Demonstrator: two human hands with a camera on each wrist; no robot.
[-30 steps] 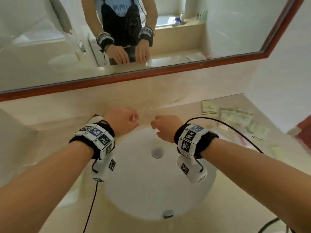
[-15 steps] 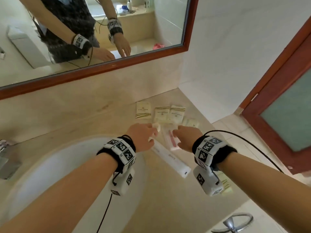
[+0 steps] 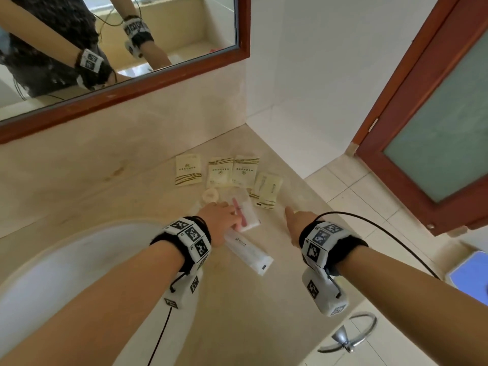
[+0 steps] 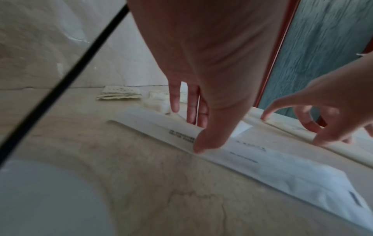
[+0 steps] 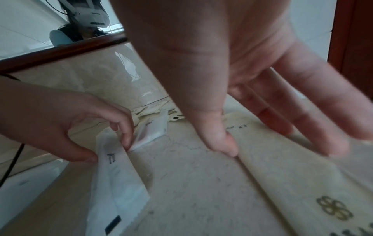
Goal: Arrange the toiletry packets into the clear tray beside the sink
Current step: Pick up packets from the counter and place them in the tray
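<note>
Three cream packets [image 3: 220, 172] lie in a row at the back of the counter, a fourth [image 3: 265, 190] just in front. A clear packet with a pink item [image 3: 245, 213] and a long white packet [image 3: 250, 252] lie nearer. My left hand [image 3: 221, 220] pinches the long white packet [image 4: 282, 172] across its width, thumb on the near edge, fingers on the far edge. My right hand [image 5: 260, 131] rests with straight fingers on a cream packet with a gold flower logo [image 5: 282, 175], thumb at its left edge. I can make out no clear tray.
The white sink basin [image 3: 66, 273] is at the left. A small round white item [image 3: 210, 195] lies among the packets. The mirror's wooden frame [image 3: 126, 93] runs above the backsplash. The counter ends at the right, above a chrome ring holder [image 3: 346, 336] and a wooden door [image 3: 422, 128].
Both hands moved right from above the basin to the packets. The left hand took hold of the long white packet, and the right hand came down onto a cream packet.
</note>
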